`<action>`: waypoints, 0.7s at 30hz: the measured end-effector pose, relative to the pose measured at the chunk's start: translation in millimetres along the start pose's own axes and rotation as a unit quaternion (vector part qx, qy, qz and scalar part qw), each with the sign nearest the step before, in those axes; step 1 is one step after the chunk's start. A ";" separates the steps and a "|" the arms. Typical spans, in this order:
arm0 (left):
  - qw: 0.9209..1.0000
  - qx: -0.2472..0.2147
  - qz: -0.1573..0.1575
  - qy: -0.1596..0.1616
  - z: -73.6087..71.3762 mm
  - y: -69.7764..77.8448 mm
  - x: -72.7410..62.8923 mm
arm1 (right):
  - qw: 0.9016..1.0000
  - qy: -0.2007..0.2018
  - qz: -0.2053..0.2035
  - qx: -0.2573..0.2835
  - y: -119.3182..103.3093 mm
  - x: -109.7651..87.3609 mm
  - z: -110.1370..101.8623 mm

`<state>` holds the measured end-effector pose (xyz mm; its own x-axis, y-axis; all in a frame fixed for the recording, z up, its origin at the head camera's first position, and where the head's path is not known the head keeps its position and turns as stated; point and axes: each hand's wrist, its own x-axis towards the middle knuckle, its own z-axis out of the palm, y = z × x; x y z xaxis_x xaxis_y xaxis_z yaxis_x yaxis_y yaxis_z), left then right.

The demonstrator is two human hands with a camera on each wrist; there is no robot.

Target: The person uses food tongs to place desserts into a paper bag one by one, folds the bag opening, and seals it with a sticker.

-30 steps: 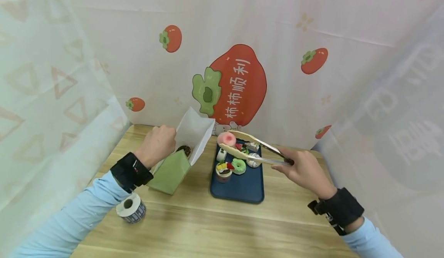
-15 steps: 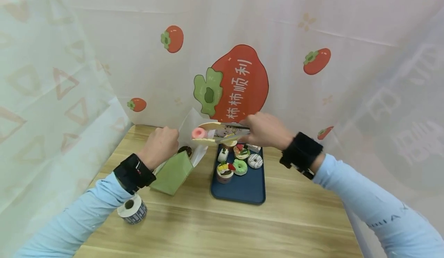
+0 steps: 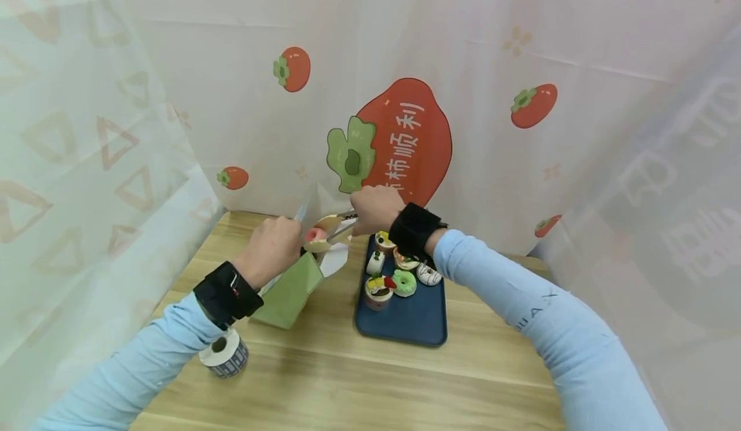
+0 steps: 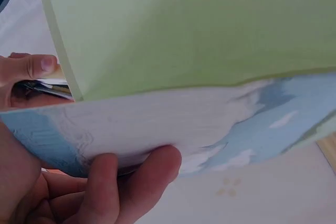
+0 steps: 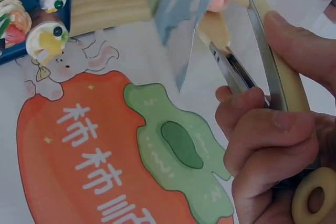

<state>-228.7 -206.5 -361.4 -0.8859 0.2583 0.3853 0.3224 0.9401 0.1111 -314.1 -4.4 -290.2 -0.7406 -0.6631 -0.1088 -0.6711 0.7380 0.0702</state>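
The right grip [image 3: 370, 209] squeezes tongs [image 3: 330, 230] clamping a pink doughnut [image 3: 313, 234] at the mouth of the green paper bag [image 3: 287, 288], whose edge the left grip [image 3: 276, 246] pinches on the counter [image 3: 376, 379].

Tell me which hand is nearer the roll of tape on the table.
Left. The left hand grips the green paper bag just above the tape roll; the right hand, holding the tongs, is farther back.
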 end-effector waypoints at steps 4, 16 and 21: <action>1.000 0.005 -0.014 -0.006 -0.1 -2.4 -0.6 | 1.000 -0.018 0.006 0.011 -1.4 10.3 -1.7; 0.999 -0.014 -0.032 -0.027 -5.6 -1.0 -0.2 | 0.999 -0.036 0.014 0.025 -6.9 19.2 -9.1; 0.999 -0.029 -0.027 -0.027 -3.8 2.1 -1.2 | 0.999 -0.028 0.010 0.018 -14.8 31.4 6.8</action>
<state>-225.7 -205.6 -358.2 -0.9183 0.2214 0.3281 0.2918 0.9388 0.1832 -327.2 -35.2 -301.5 -0.7499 -0.6414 -0.1622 -0.6542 0.7554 0.0373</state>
